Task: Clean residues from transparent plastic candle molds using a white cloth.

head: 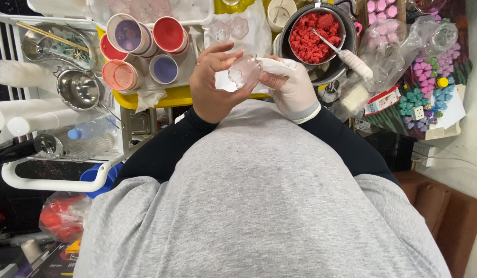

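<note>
Your bare left hand (210,85) curls its fingers closed around a clear flower-shaped mould (243,72), thumb on its rim. Your gloved right hand (292,87) grips the mould's other side along with a white cloth (277,64). The mould sits between both hands above the yellow counter (171,97), cavity facing up toward you; its long axis cannot be determined.

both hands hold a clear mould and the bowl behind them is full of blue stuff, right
Not quite: the head view shows the bowl full of red stuff, not blue. Both the left hand and the right hand do hold the clear mould.
</note>
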